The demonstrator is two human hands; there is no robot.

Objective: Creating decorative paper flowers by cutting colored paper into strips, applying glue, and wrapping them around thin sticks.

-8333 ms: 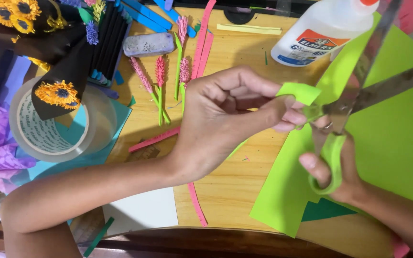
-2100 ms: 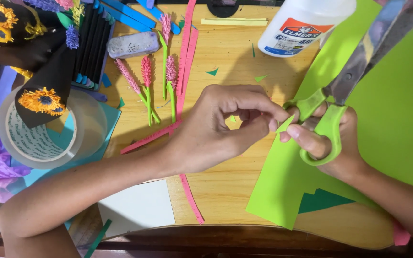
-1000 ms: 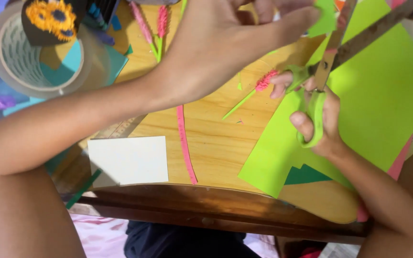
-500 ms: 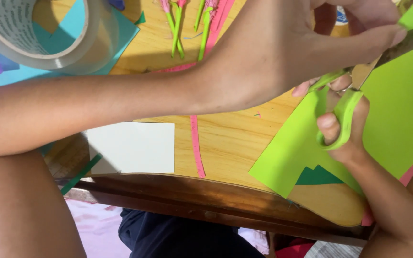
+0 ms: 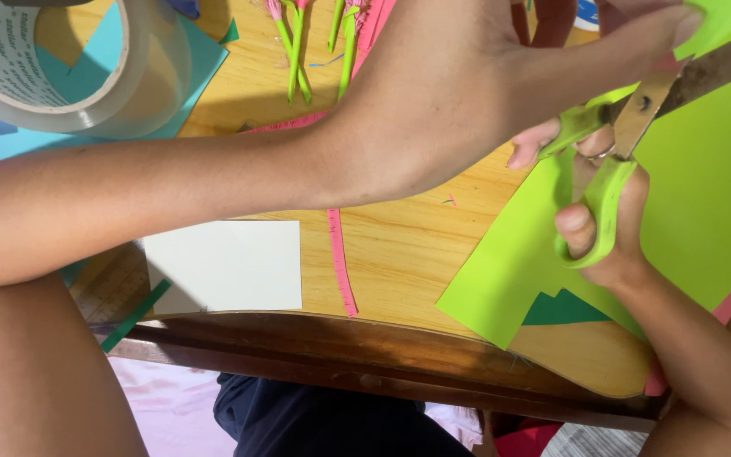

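Note:
My right hand (image 5: 590, 228) grips green-handled scissors (image 5: 607, 161) with its fingers through the loops; the metal blades run up to the right over a lime green paper sheet (image 5: 704, 211). My left hand (image 5: 467, 85) reaches across from the left and pinches a small piece of lime green paper (image 5: 721, 17) at the top right, just above the blades. My left forearm crosses the whole frame.
A wide roll of clear tape (image 5: 61, 68) sits at top left on teal paper (image 5: 205, 68). A white card (image 5: 226, 264) and a pink paper strip (image 5: 338, 258) lie near the wooden table's front edge (image 5: 340, 334). Green-stemmed paper flowers (image 5: 298, 42) lie at top centre.
The view has dropped toward the table's near edge and closer to the hands. Both hands still hold the scissors and the green piece, now at the upper right.

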